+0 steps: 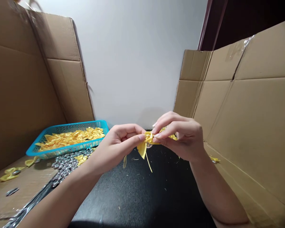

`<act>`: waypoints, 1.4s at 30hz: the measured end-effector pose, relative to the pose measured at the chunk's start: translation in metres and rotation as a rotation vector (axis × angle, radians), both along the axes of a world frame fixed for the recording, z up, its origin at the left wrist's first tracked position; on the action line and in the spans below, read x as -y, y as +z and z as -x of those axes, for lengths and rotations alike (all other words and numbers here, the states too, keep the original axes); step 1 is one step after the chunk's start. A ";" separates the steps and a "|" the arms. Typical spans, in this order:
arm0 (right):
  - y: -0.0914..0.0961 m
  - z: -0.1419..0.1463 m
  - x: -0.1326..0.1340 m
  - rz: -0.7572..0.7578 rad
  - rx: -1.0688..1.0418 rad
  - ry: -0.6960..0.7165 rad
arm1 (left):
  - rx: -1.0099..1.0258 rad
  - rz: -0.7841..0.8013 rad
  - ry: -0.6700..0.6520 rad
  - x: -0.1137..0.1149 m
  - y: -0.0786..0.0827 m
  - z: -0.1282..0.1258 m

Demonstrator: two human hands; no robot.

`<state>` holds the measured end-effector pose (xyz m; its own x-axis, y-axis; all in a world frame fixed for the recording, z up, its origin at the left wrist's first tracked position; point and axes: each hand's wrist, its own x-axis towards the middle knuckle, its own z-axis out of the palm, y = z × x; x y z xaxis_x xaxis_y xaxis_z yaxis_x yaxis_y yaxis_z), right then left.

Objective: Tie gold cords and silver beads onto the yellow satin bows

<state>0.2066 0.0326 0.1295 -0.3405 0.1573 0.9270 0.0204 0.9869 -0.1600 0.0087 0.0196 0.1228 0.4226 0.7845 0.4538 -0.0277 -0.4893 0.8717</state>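
Above the speckled black tabletop (133, 193), both grips pinch one glossy yellow ribbon bow (149, 136), the left hand (116, 142) on its nine o'clock side, the right hand (184, 136) on its three, neither plainly nearer. Fingers hide its long axis; a pointed end droops toward seven, a thin yellow strand (148, 162) toward five. Beyond, at ten, sits a turquoise plastic basket (71, 148) of yellow bows (73, 138).

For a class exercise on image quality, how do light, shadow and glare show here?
Head view: highlights on the yellow ribbon held by left hand and right hand; head view: a faint shadow low on the pale wall; head view: glints on the silver beads, upper right corner nearly black.
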 end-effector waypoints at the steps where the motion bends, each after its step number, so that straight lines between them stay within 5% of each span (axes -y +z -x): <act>1: 0.000 0.000 0.000 -0.026 0.001 -0.008 | -0.004 -0.009 -0.005 0.000 0.000 0.000; 19: 0.005 -0.005 0.013 -0.204 0.178 -0.147 | -0.193 -0.204 -0.013 0.005 -0.002 0.002; 29: 0.001 -0.003 -0.013 -0.290 0.149 -0.170 | -0.088 -0.011 0.002 -0.028 -0.004 0.009; 42: -0.001 -0.003 -0.014 -0.325 0.186 -0.254 | -0.114 0.052 -0.034 -0.035 -0.001 0.014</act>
